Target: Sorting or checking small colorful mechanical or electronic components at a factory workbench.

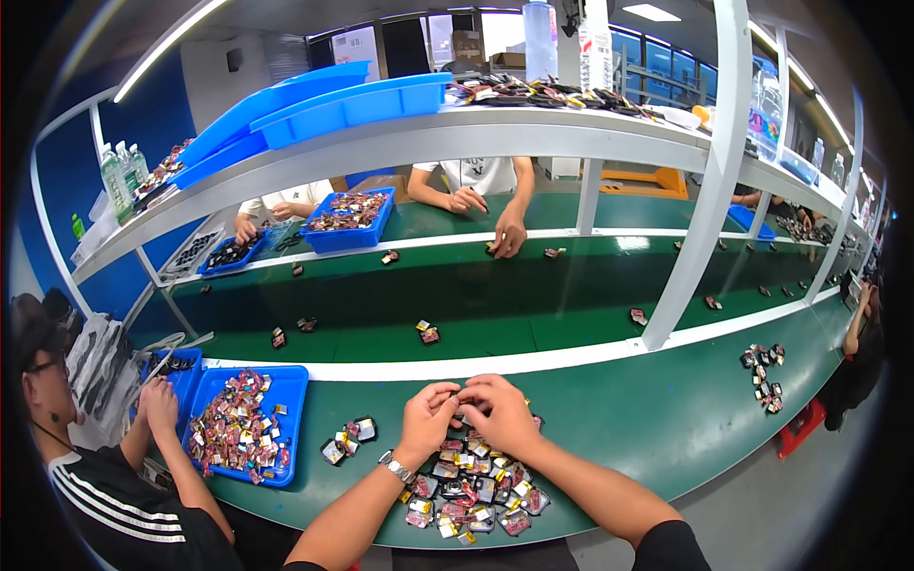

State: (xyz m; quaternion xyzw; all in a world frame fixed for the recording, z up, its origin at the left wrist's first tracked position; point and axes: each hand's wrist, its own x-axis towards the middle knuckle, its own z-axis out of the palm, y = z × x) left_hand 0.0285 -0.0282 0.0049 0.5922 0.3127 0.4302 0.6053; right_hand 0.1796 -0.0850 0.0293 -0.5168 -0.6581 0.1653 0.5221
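My left hand (428, 417), with a metal watch on its wrist, meets my right hand (499, 411) over the green workbench. Both sets of fingers are bent and pressed together around something small and dark, mostly hidden by the fingertips. Just beneath and nearer to me lies a heaped pile of small electronic modules (476, 487), with red circuit boards, silver-and-yellow battery cells and black casings. Left of my left wrist sits a small group of similar modules (349, 439).
A blue tray (301, 419) full of modules stands at the left, near a co-worker (114, 485). Beyond a white rail (381, 371), a green conveyor belt (533, 328) carries scattered modules. White posts (700, 200) support an overhead shelf. More modules (762, 376) lie far right.
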